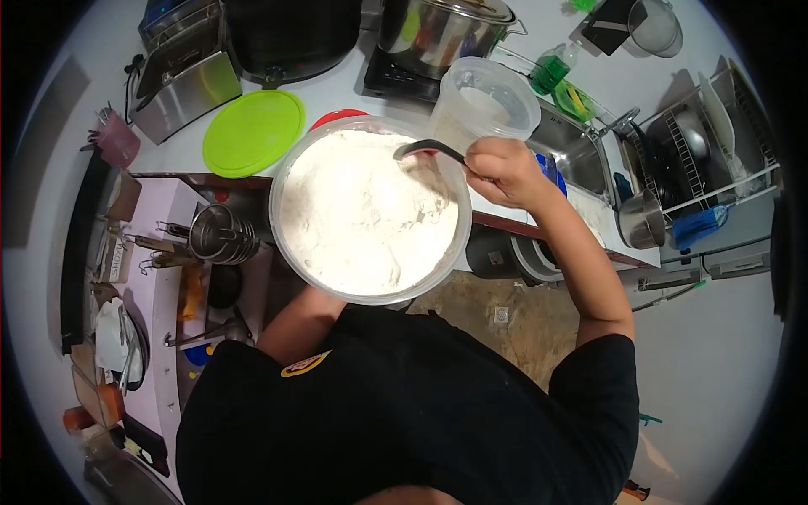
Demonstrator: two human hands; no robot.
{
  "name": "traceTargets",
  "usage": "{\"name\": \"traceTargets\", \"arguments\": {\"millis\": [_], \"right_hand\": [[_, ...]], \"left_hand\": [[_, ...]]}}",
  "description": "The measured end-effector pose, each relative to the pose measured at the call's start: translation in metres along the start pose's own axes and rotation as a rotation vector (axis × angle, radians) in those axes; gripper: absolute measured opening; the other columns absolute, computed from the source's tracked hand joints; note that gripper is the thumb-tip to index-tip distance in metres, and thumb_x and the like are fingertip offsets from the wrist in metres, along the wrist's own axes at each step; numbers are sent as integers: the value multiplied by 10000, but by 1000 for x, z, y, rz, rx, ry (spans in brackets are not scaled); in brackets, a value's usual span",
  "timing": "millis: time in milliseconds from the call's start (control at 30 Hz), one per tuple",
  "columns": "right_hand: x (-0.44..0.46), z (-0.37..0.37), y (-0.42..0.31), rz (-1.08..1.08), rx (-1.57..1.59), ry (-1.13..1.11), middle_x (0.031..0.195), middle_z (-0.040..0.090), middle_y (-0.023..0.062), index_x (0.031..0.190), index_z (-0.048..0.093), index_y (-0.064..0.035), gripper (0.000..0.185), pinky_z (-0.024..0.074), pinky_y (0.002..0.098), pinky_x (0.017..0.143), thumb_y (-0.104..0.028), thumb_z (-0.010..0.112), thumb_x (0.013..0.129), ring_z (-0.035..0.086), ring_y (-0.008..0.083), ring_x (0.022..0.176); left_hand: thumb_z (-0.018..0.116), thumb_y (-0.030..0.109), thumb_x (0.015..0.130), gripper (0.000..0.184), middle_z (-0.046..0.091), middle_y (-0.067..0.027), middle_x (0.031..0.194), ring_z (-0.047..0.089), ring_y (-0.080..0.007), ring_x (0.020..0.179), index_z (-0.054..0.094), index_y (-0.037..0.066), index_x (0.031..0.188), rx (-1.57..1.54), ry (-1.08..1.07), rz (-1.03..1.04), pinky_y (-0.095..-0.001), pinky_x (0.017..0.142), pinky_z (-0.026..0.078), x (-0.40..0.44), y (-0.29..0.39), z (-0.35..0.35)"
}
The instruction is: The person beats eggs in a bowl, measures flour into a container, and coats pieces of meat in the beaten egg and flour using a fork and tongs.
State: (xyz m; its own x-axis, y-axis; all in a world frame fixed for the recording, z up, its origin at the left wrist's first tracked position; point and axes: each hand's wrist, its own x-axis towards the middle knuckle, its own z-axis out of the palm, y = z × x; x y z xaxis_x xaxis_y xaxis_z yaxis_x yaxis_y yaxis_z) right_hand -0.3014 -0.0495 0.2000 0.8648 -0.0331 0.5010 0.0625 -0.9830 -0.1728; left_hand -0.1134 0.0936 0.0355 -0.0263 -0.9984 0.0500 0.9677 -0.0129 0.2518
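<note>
Right arm: reaches forward from the sleeve, elbow bent out to the side, forearm angled inward. Right hand (503, 172) is above the counter's front edge, curled into a fist, back of the hand up, with the black handle of the spoon (438, 147) gripped inside it. Spoon points left, its head at the far right part of the powder (358, 210); depth of contact not clear.

Left arm: forearm (303, 326) runs forward and goes under the tub (462, 244). Left hand hidden by the tub; opening and grip cannot be told.

Tub: round, clear plastic, uncovered, in front of the torso and overlapping the front edge of the counter (187, 153) in this view. Whether the counter bears any of its weight cannot be told. Powder white, filling most of the visible opening; surface uneven, broken and lumpy toward the right, shadowed near the spoon.

Nearby: green lid (254, 133) at the counter's front edge, left of the tub; red lid (338, 116) partly covered by the tub's far rim; second container (484, 101), clear, just beyond the right hand.
</note>
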Motion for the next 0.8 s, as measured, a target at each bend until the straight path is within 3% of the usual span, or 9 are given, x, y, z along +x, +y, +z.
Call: {"name": "traceTargets", "arguments": {"millis": [100, 167, 233, 300, 333, 367, 433, 533, 800], "right_hand": [[-13, 7, -10, 28, -32, 27, 630, 518, 89, 637, 506, -23, 122, 403, 316, 450, 45, 606, 640, 516, 247, 507], [-28, 23, -15, 254, 37, 108, 577, 488, 90, 615, 485, -16, 139, 374, 283, 419, 41, 602, 663, 500, 232, 467], [-39, 38, -14, 276, 52, 189, 515, 463, 70, 601, 465, -9, 157, 353, 256, 406, 31, 585, 692, 484, 178, 425], [-45, 51, -21, 659, 251, 363, 484, 458, 32, 594, 463, -8, 155, 335, 249, 396, 28, 559, 710, 449, 114, 404], [-44, 56, -24, 722, 340, 442, 468, 463, 20, 567, 422, -34, 198, 303, 242, 358, 32, 547, 707, 409, 75, 390], [-42, 57, -25, 724, 341, 446, 468, 463, 20, 567, 422, -34, 198, 303, 242, 358, 32, 547, 707, 409, 75, 390], [-37, 54, -28, 1070, 767, 595, 469, 456, 42, 558, 364, -71, 244, 249, 234, 310, 47, 538, 681, 370, 82, 352], [-31, 40, -27, 1281, 1014, 715, 467, 427, 40, 551, 324, -90, 274, 244, 220, 287, 72, 513, 664, 393, 90, 352], [-29, 0, -28, 1280, 1024, 742, 487, 431, 49, 571, 342, -88, 252, 211, 217, 278, 70, 507, 677, 371, 97, 345]], "left_hand": [[426, 556, 818, 579, 431, -80, 1283, 415, -242, 1166, 457, 136, 1214, 2, -16, -9, -445, 944, 334, 10, -4, 5], [426, 557, 818, 580, 431, -80, 1283, 414, -242, 1166, 456, 135, 1215, 4, -31, -15, -444, 944, 333, 17, -7, 9], [426, 557, 817, 581, 431, -81, 1283, 414, -242, 1167, 456, 134, 1215, 3, -38, -21, -444, 945, 333, 22, -9, 12], [426, 558, 817, 583, 431, -81, 1283, 414, -242, 1167, 456, 134, 1216, 2, -45, -30, -443, 945, 333, 26, -13, 14], [427, 558, 817, 583, 431, -82, 1283, 414, -242, 1167, 455, 133, 1216, 5, -45, -34, -443, 946, 333, 26, -14, 14], [427, 558, 817, 584, 431, -82, 1283, 414, -242, 1167, 455, 133, 1216, 4, -48, -39, -443, 946, 333, 26, -15, 15], [427, 559, 817, 585, 431, -82, 1283, 413, -243, 1168, 455, 132, 1217, 4, -43, -48, -442, 946, 332, 23, -17, 14], [427, 559, 816, 588, 431, -83, 1283, 413, -243, 1168, 454, 131, 1218, 1, -37, -65, -441, 947, 332, 18, -19, 11], [427, 561, 815, 593, 430, -86, 1283, 412, -244, 1169, 453, 128, 1219, -5, -25, -111, -439, 950, 331, 13, -35, 10]]}}
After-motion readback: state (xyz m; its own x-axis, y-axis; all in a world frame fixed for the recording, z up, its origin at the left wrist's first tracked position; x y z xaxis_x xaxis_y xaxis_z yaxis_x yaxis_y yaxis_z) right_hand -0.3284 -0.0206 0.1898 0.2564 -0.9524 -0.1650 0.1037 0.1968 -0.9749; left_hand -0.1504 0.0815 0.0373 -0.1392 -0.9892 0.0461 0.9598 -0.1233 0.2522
